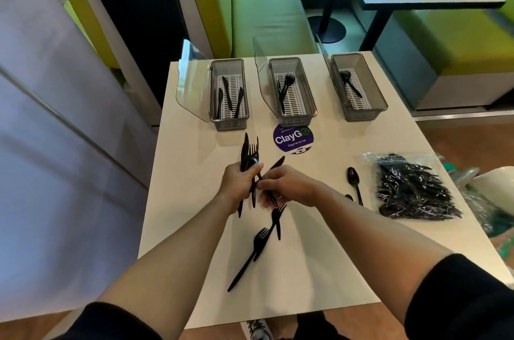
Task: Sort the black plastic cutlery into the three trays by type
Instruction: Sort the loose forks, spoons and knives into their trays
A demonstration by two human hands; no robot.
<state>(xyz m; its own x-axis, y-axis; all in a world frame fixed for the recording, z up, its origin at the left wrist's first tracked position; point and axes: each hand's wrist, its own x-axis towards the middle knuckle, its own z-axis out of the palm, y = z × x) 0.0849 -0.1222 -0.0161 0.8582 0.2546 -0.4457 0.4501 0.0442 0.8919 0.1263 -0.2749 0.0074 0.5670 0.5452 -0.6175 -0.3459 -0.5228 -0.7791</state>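
Left tray (228, 120): far edge of the white surface (192, 242), lid up; holds knives.
Middle tray (293, 114): lid up; holds forks.
Right tray (358, 111): lid up; holds spoons.
Left hand (240, 182): fingers wrapped around a mixed bundle (249, 152) of knives, forks and a spoon, heads pointing toward the trays.
Right hand (289, 186): fingers pinched narrow on one black piece at the bundle; its type cannot be told. A knife tip (278, 163) shows above this hand.
Loose forks (260, 242): two lie on the surface just near of the hands.
Loose spoon (354, 181): flat on the surface to the right; a second one is partly hidden by the forearm.
Bag (411, 189): clear plastic, full of more cutlery, right side.
Step in hand, as judged: drawing single pieces out of the bundle.
Next move calls for: pulling the pinched piece free without dragging others, reading its head, and carrying it to the matching tray.
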